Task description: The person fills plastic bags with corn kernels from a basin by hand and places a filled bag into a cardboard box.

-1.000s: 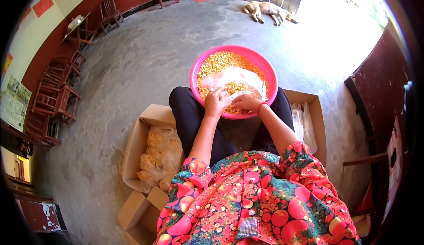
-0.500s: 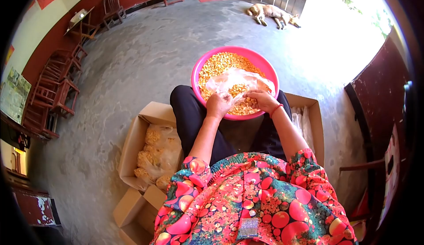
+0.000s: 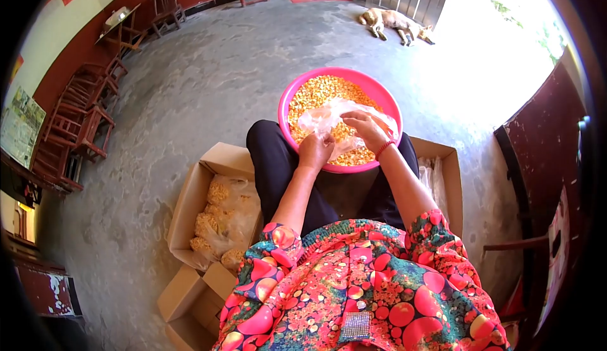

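Note:
A pink basin [image 3: 387, 95] sits at my knees, holding many yellow corn kernels [image 3: 321, 90]. On the kernels lies a thin, see-through plastic bag [image 3: 324, 116], with some kernels showing at its opening. My left hand [image 3: 316, 151] pinches the bag's near edge at the left. Over the bag's right side is my right hand [image 3: 368, 131], its fingers bent together at the plastic; whatever lies between their tips is hidden. A red bracelet circles my right wrist.
Left of my legs, a cardboard box [image 3: 188, 215] contains several filled plastic bags [image 3: 218, 215]. Another box [image 3: 450, 180] with plastic bags stands at my right. A dog [image 3: 395, 23] lies by the doorway; wooden chairs [image 3: 79, 126] line the left wall.
My right hand has moved from the bag's near edge up and left over its right side. My left hand stays on the near edge. The view has shifted slightly.

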Action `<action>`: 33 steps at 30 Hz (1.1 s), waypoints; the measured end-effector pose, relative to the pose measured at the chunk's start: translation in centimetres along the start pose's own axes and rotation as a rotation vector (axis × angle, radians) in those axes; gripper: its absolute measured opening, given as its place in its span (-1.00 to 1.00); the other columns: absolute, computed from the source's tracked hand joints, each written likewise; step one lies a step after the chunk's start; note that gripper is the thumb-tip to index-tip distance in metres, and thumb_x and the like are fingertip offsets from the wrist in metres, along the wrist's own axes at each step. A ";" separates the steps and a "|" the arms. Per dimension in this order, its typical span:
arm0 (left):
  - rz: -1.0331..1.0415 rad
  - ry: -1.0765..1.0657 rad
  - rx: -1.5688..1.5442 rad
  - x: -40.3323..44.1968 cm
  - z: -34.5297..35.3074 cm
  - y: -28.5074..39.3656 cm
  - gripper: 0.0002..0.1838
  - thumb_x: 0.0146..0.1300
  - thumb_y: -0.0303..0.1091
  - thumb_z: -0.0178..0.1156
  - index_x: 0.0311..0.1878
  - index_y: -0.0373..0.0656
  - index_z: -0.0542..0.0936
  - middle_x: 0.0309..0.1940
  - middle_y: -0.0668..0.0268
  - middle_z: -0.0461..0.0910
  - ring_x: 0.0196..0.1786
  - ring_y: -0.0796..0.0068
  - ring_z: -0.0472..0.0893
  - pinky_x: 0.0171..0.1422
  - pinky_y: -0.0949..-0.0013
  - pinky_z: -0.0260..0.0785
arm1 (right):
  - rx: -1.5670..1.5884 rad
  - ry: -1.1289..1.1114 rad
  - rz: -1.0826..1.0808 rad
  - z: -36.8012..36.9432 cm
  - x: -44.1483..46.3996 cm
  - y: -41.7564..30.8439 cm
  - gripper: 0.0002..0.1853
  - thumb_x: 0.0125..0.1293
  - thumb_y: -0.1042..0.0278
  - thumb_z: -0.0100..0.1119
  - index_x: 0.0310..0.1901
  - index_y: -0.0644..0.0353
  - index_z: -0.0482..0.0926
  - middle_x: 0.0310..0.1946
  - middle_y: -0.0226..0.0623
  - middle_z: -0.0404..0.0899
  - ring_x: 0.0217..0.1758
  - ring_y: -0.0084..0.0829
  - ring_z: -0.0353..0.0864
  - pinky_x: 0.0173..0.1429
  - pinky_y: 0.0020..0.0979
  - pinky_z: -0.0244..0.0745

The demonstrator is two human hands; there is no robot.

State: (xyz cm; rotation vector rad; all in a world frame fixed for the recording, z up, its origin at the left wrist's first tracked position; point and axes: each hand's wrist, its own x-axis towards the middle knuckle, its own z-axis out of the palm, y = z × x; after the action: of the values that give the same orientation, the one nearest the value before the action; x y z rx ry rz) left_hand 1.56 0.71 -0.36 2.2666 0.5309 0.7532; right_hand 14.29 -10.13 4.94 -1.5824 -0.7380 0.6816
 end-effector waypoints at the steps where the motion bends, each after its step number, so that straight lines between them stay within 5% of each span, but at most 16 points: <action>1: -0.003 0.000 -0.001 0.1 0.2 -0.2 -0.88 -0.08 -0.31 0.20 -0.46 -0.09 0.64 -0.58 0.20 0.59 -0.49 0.33 0.61 -0.37 0.32 0.44 | 0.046 -0.045 0.063 -0.1 -0.1 0.0 -0.77 0.22 0.30 0.03 -0.17 0.23 0.53 -0.23 -0.36 0.54 -0.16 -0.50 0.49 -0.08 -0.46 0.41; 4: -0.005 0.023 0.004 0.2 0.6 -0.5 -0.90 -0.06 -0.36 0.17 -0.46 -0.11 0.63 -0.57 0.19 0.59 -0.48 0.32 0.60 -0.35 0.32 0.44 | 0.140 -0.132 0.173 -0.7 -1.2 -0.9 -0.76 0.24 0.22 0.01 -0.22 0.18 0.56 -0.33 -0.40 0.55 -0.35 -0.65 0.49 -0.27 -0.59 0.42; 7: -0.015 0.025 -0.081 0.2 0.3 -0.5 -0.90 -0.04 -0.40 0.14 -0.44 -0.13 0.62 -0.55 0.18 0.58 -0.49 0.32 0.59 -0.35 0.34 0.43 | -0.299 -0.356 0.222 -0.9 -2.5 -0.9 -0.76 0.20 0.21 0.04 -0.41 0.18 0.62 -0.56 -0.50 0.54 -0.53 -0.67 0.47 -0.44 -0.60 0.39; 10: -0.001 0.014 -0.086 0.2 0.2 -0.3 -0.90 -0.03 -0.43 0.13 -0.43 -0.15 0.61 -0.56 0.19 0.58 -0.49 0.35 0.58 -0.36 0.37 0.41 | -0.885 -0.373 -0.018 -1.7 -1.3 3.3 -0.72 0.09 0.18 0.02 -0.28 0.12 0.63 -0.34 -0.27 0.63 -0.33 -0.33 0.60 -0.21 -0.35 0.48; 13: -0.037 -0.036 -0.120 0.1 0.1 -0.1 -0.91 -0.02 -0.45 0.13 -0.43 -0.17 0.61 -0.59 0.23 0.58 -0.53 0.45 0.58 -0.42 0.42 0.39 | -1.142 -0.366 0.130 -0.6 -1.3 6.3 -0.63 0.07 0.16 -0.08 -0.08 -0.09 0.57 -0.12 -0.24 0.56 -0.01 -0.19 0.51 0.12 -0.12 0.30; 21: -0.004 -0.099 -0.194 0.2 -0.1 0.0 -0.90 0.00 -0.46 0.15 -0.42 -0.25 0.60 -0.59 0.22 0.60 -0.52 0.54 0.58 -0.40 0.48 0.40 | -1.008 -0.299 0.035 3.5 -1.1 5.6 -0.50 0.07 -0.14 0.04 -0.11 0.08 0.56 -0.16 -0.03 0.55 -0.07 -0.11 0.52 0.04 -0.20 0.35; 25: -0.020 -0.104 -0.226 0.3 1.0 -1.7 -0.90 0.02 -0.50 0.12 -0.40 -0.26 0.60 -0.58 0.25 0.59 -0.52 0.56 0.56 -0.39 0.49 0.39 | -1.046 -0.245 0.062 3.4 -0.7 6.4 -0.66 0.01 0.16 0.03 -0.24 0.16 0.62 -0.24 -0.03 0.57 -0.15 -0.13 0.57 -0.03 -0.23 0.42; 28: -0.013 -0.118 -0.209 0.2 0.1 -0.4 -0.89 0.02 -0.53 0.11 -0.38 -0.26 0.60 -0.59 0.26 0.58 -0.53 0.57 0.55 -0.39 0.49 0.39 | -0.959 -0.182 0.142 3.0 -1.7 4.6 -0.68 0.01 0.19 0.02 -0.26 0.16 0.62 -0.29 -0.04 0.58 -0.18 -0.11 0.57 -0.05 -0.21 0.43; 30: -0.026 -0.121 -0.206 0.1 -0.4 0.2 -0.89 0.02 -0.54 0.10 -0.38 -0.26 0.60 -0.60 0.27 0.57 -0.53 0.59 0.55 -0.39 0.49 0.39 | -1.005 -0.157 0.003 2.5 -1.4 4.8 -0.70 0.04 0.21 0.04 -0.28 0.21 0.61 -0.43 -0.11 0.61 -0.37 -0.20 0.61 -0.23 -0.25 0.49; 33: -0.051 -0.136 -0.233 0.4 0.6 -1.3 -0.88 0.03 -0.55 0.09 -0.36 -0.27 0.60 -0.58 0.28 0.58 -0.52 0.60 0.55 -0.39 0.50 0.39 | -0.289 -0.174 0.286 1.1 -2.2 4.0 -0.76 0.12 0.21 0.08 -0.38 0.22 0.58 -0.65 -0.38 0.51 -0.68 -0.57 0.46 -0.58 -0.54 0.40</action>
State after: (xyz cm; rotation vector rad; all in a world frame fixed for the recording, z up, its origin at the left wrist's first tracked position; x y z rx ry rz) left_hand 1.98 1.55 -1.52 2.0623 0.4129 0.5975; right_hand 12.44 -11.52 0.86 -1.9336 -0.7701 0.9640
